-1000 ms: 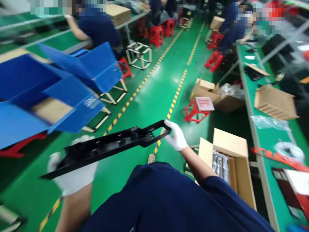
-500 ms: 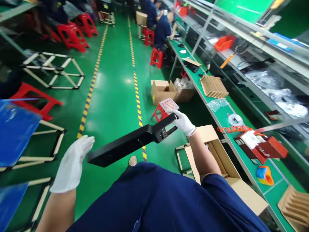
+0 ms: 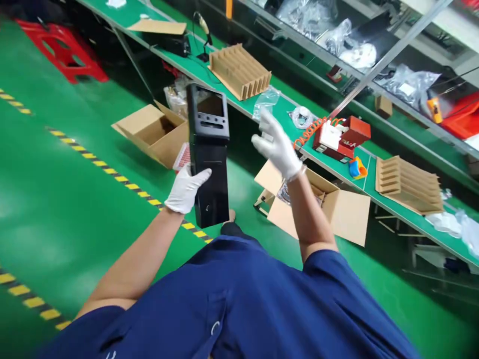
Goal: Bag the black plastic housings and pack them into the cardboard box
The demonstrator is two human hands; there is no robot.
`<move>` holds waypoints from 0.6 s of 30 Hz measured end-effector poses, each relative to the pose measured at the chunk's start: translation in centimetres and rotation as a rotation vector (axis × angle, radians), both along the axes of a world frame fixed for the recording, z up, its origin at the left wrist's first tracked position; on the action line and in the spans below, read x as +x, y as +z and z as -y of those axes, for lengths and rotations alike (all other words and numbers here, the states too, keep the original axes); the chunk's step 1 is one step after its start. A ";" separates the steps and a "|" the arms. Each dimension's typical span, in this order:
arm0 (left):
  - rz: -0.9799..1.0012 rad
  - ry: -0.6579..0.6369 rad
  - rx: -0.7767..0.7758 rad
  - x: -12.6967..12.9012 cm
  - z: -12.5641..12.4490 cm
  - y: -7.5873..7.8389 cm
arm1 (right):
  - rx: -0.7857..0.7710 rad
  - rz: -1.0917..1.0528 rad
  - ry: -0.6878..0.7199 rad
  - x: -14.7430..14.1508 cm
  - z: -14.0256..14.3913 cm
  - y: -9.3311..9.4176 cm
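Upright, black panel (image 3: pixel 208 154) between left-hand fingers (image 3: pixel 200 175).

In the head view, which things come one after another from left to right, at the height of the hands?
Open cardboard box → left hand → black panel → right hand → red box → cardboard divider.

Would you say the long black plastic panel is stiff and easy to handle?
The black panel probably is stiff: it stands upright without sagging. It seems light, since the left hand alone holds it. Its glossy face may be slippery; the right hand hangs free.
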State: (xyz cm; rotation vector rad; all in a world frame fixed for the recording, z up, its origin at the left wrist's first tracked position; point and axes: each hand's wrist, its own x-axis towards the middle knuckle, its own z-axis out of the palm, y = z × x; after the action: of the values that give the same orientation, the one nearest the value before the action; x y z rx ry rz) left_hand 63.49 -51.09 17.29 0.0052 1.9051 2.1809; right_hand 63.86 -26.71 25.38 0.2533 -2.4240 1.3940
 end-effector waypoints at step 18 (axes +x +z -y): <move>-0.190 0.020 -0.004 -22.1 -21.9 4.1 | -0.403 0.480 -0.541 -10.8 -5.3 -6.9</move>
State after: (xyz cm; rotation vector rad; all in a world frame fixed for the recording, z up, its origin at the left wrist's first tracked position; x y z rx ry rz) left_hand 41.43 -29.22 21.43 0.2006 2.0156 2.2619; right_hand 53.05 -21.38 18.43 -0.8545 -2.2046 1.7508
